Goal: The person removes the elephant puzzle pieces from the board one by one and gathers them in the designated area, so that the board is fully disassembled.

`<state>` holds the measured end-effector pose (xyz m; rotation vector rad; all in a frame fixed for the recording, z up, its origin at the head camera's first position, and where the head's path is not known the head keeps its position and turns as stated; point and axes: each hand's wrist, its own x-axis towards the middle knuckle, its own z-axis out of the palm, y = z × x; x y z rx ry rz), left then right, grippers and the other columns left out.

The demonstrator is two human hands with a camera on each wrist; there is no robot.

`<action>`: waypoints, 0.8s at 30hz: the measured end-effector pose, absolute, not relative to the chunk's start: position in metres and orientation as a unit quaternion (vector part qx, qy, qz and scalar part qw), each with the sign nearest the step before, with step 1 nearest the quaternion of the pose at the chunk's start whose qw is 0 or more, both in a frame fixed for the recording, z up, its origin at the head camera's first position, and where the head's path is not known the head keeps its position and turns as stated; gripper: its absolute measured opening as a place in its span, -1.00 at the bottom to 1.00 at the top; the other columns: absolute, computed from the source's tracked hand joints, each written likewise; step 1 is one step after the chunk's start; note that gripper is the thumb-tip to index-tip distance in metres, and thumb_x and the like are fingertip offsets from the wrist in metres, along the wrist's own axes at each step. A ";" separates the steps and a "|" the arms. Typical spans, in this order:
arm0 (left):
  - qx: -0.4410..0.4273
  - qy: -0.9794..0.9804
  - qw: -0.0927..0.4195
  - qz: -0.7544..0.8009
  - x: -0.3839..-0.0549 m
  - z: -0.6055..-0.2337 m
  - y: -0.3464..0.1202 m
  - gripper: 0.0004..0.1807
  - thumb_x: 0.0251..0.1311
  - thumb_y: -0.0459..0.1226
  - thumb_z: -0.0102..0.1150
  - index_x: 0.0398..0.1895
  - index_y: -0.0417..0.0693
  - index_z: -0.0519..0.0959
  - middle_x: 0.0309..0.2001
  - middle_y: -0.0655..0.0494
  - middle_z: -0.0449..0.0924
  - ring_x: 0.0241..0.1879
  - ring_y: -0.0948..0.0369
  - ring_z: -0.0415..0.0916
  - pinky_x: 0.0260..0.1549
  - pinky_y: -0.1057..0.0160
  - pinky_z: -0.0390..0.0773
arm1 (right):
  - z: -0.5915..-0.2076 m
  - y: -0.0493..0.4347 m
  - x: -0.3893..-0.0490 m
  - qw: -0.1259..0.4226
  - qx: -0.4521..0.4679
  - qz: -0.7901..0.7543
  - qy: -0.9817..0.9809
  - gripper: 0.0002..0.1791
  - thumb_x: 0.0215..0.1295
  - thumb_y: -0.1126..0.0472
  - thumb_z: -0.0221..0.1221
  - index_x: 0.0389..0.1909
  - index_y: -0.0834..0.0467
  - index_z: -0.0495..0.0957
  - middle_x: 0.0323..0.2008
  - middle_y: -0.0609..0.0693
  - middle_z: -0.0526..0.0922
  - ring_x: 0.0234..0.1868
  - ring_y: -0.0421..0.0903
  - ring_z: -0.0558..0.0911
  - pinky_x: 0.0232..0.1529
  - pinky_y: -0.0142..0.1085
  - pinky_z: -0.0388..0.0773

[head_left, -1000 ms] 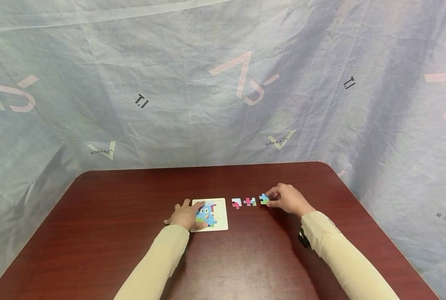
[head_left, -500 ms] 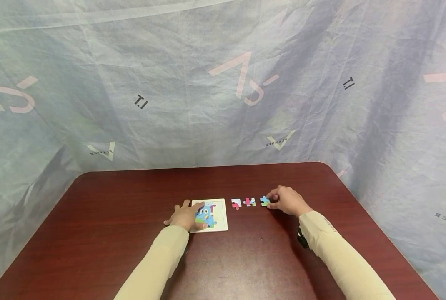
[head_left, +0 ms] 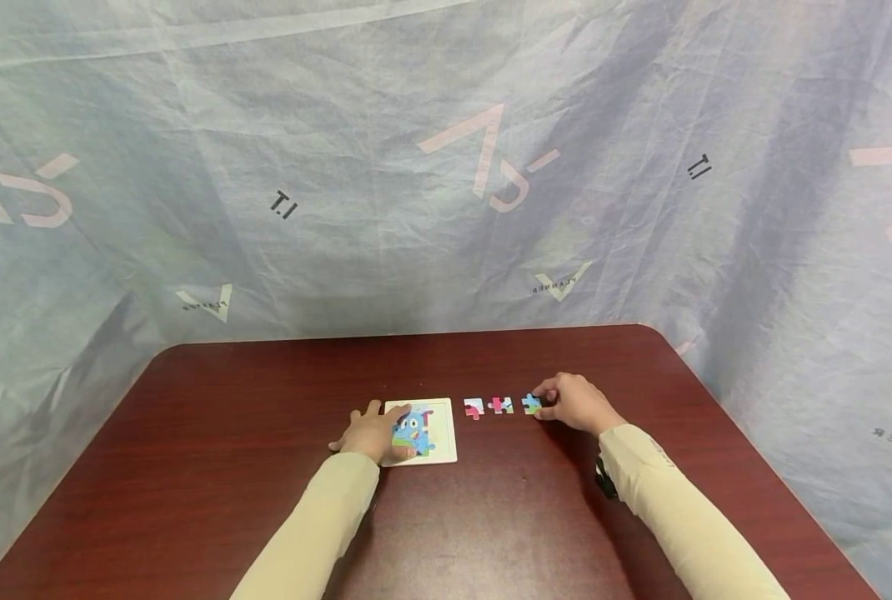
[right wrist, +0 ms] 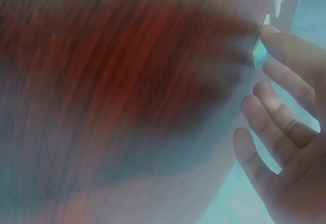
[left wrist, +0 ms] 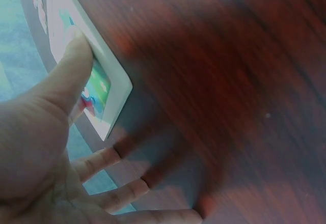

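A white-framed puzzle board (head_left: 442,433) lies on the table with a partly assembled blue cartoon character in it. My left hand (head_left: 367,435) is spread over its left side, thumb and index finger resting on the board and the other fingers reaching past its edge. To the right, my right hand (head_left: 577,402) pinches a blue-and-green puzzle piece (head_left: 531,404) between thumb and index finger at the tabletop. The right wrist view shows that piece (right wrist: 260,53) edge-on at the fingertips. Between board and right hand lie a pink-and-white piece (head_left: 473,407) and a pink piece with green (head_left: 501,405).
The dark red wooden table (head_left: 251,400) has rounded far corners. A grey printed cloth (head_left: 386,208) hangs behind and at both sides of it.
My right hand has shifted slightly nearer and turned the blue-and-green piece a little, so it lies straighter in line with the other two. The left hand stays in place on the board.
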<state>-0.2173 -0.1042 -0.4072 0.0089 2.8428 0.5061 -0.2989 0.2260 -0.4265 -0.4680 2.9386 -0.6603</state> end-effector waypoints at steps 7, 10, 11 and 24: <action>0.004 0.976 0.130 0.172 -0.217 -0.407 -0.103 -0.19 0.21 -0.11 0.46 0.52 0.13 0.33 0.46 -0.25 0.16 0.37 -0.33 0.15 -0.01 -0.63 0.30 | -0.426 0.221 -0.291 0.023 -0.173 -0.279 0.944 -0.70 0.25 0.19 0.42 -0.03 0.21 0.73 -0.32 0.02 0.59 -0.36 -0.09 0.48 -0.34 -0.23 0.45; 0.005 0.976 0.132 0.171 -0.218 -0.407 -0.103 -0.19 0.22 -0.11 0.45 0.52 0.12 0.32 0.46 -0.25 0.15 0.37 -0.33 0.14 -0.01 -0.63 0.30 | -0.426 0.214 -0.286 0.020 -0.180 -0.298 0.937 -0.69 0.25 0.19 0.42 -0.02 0.21 0.73 -0.32 0.02 0.60 -0.38 -0.11 0.48 -0.35 -0.24 0.46; 0.005 0.976 0.132 0.171 -0.218 -0.407 -0.103 -0.19 0.22 -0.11 0.45 0.52 0.12 0.33 0.46 -0.25 0.15 0.37 -0.33 0.14 -0.01 -0.63 0.30 | -0.426 0.212 -0.285 0.020 -0.181 -0.301 0.936 -0.69 0.25 0.18 0.42 -0.02 0.21 0.73 -0.32 0.00 0.60 -0.37 -0.11 0.48 -0.35 -0.24 0.47; 0.004 0.976 0.128 0.178 -0.220 -0.409 -0.105 -0.19 0.20 -0.13 0.46 0.51 0.11 0.34 0.45 -0.25 0.17 0.39 -0.35 0.13 -0.01 -0.64 0.28 | -0.425 0.177 -0.272 0.031 -0.176 -0.393 0.902 -0.71 0.24 0.17 0.43 -0.06 0.20 0.74 -0.38 -0.09 0.64 -0.35 -0.16 0.56 -0.33 -0.29 0.48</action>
